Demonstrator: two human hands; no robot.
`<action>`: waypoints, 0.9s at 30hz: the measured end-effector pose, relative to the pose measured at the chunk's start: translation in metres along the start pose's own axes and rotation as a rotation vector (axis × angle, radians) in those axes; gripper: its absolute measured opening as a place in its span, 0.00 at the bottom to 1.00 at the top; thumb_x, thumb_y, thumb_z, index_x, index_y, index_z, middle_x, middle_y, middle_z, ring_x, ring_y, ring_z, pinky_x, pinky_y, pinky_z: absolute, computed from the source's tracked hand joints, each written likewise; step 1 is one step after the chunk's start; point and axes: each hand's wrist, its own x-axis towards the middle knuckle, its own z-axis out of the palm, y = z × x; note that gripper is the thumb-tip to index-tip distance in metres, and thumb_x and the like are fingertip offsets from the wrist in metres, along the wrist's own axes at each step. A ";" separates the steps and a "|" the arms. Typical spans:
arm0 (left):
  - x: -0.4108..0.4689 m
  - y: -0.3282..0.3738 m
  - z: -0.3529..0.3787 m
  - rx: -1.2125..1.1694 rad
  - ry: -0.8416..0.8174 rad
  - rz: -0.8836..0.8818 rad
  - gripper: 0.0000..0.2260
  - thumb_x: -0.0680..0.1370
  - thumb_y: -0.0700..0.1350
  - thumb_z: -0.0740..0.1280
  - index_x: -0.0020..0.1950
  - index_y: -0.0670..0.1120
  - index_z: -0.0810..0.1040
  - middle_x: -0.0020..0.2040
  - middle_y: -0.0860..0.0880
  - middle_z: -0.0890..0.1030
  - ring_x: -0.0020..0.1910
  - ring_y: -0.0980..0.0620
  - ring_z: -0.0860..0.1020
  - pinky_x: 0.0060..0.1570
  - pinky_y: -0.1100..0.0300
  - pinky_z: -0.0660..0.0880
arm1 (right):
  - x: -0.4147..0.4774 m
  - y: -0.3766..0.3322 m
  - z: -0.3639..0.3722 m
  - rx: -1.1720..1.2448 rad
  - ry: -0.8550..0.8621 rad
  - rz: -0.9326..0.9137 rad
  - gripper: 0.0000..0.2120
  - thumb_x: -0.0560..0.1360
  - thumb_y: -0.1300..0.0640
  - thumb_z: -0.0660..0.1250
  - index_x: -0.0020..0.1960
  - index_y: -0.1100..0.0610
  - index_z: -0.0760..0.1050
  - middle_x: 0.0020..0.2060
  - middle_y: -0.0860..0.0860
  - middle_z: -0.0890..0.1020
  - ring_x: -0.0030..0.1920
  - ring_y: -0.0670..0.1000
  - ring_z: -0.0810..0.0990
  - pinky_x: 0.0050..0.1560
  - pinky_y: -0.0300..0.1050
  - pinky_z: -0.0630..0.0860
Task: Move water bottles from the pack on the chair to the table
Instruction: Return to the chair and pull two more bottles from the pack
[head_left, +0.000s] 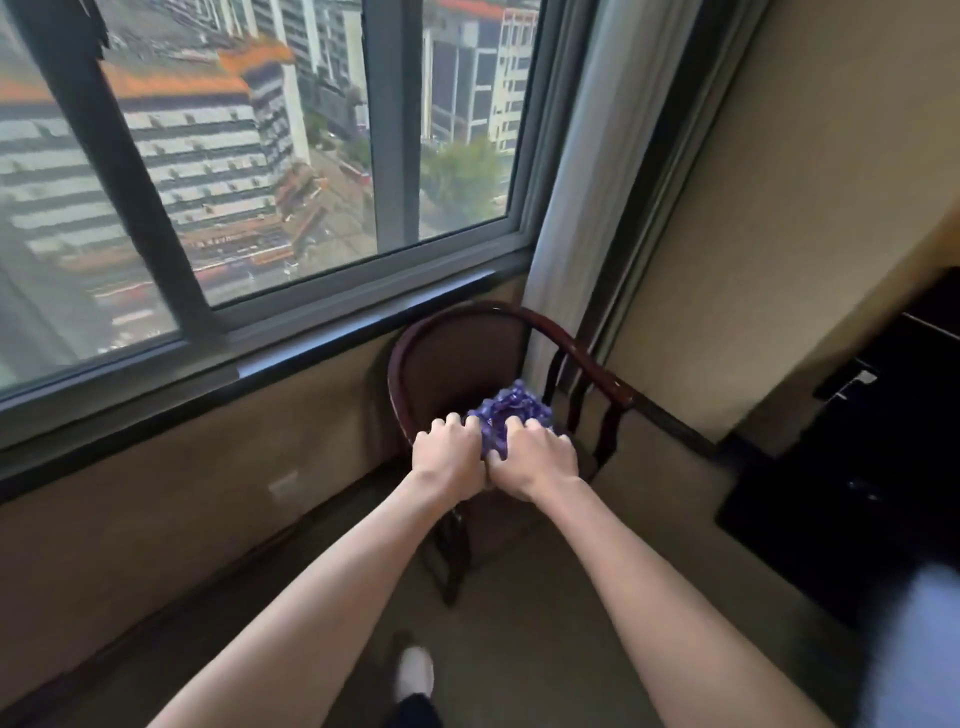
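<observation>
Both hands, left hand (451, 457) and right hand (535, 457), clench the purple pack (511, 415) on the chair (457, 358) at twelve o'clock; I'd tear the wrap outward, steadily, freeing one bottle.

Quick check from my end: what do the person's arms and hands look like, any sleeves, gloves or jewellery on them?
Both forearms are bare right up to the frame edge, no sleeves in sight. The left hand and right hand wear no gloves; no watch, bracelet or ring is visible, though the fingers are blurry.
</observation>
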 end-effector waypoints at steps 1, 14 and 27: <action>0.023 0.008 0.006 -0.003 -0.007 0.011 0.21 0.75 0.51 0.67 0.66 0.44 0.72 0.62 0.43 0.77 0.62 0.40 0.77 0.54 0.47 0.75 | 0.019 0.013 0.000 0.004 -0.002 0.019 0.27 0.77 0.42 0.60 0.70 0.56 0.73 0.67 0.59 0.79 0.67 0.61 0.79 0.66 0.55 0.71; 0.247 0.062 0.083 -0.033 -0.139 -0.068 0.25 0.75 0.59 0.64 0.67 0.44 0.73 0.64 0.43 0.77 0.63 0.40 0.77 0.57 0.48 0.74 | 0.231 0.147 0.017 -0.027 -0.211 0.083 0.24 0.77 0.49 0.62 0.70 0.55 0.70 0.66 0.57 0.78 0.67 0.61 0.78 0.63 0.55 0.73; 0.396 0.080 0.194 -0.310 -0.181 -0.631 0.15 0.74 0.44 0.61 0.60 0.46 0.74 0.59 0.45 0.79 0.59 0.41 0.79 0.50 0.49 0.75 | 0.440 0.224 0.100 -0.091 -0.359 -0.367 0.21 0.78 0.55 0.62 0.70 0.58 0.72 0.66 0.58 0.79 0.64 0.61 0.79 0.60 0.54 0.76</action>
